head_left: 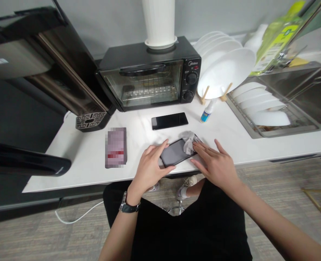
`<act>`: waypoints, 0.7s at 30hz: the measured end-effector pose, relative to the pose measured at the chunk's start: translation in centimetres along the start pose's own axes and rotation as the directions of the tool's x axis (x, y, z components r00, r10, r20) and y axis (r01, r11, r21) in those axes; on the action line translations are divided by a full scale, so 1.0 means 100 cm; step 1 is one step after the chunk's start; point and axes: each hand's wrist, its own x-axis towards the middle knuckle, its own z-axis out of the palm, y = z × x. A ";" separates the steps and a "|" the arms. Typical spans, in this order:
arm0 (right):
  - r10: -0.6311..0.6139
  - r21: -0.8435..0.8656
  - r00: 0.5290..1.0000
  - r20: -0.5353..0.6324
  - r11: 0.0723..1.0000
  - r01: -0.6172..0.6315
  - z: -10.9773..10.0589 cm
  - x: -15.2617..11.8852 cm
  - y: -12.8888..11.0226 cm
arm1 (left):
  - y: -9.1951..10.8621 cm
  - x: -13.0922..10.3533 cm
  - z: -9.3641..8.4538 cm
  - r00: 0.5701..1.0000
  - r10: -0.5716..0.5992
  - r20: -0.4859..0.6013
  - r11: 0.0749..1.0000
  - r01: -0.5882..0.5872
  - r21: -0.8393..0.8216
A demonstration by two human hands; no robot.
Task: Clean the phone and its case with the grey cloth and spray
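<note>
A dark phone (pixel 175 152) lies face up near the front edge of the white counter (pixel 81 159). My left hand (pixel 149 167) grips its left end between thumb and fingers. My right hand (pixel 214 162) lies flat, its fingertips pressing a crumpled grey wipe (pixel 188 141) onto the phone's right end. A second black phone (pixel 169 120) rests flat on the counter just behind, apart from both hands. A watch sits on my left wrist.
A black toaster oven (pixel 149 78) stands at the back with a white vase on top. White plates (pixel 225 69) lean in a wooden rack; a small spray bottle (pixel 208 112) lies below them. A sink with a dish rack is right. A blurred packet (pixel 116 146) lies left.
</note>
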 end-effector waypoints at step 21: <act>-0.163 0.308 0.984 0.074 0.942 0.133 0.010 0.014 -0.062 | -0.001 -0.004 0.005 1.000 -0.004 -0.024 0.998 0.006 0.068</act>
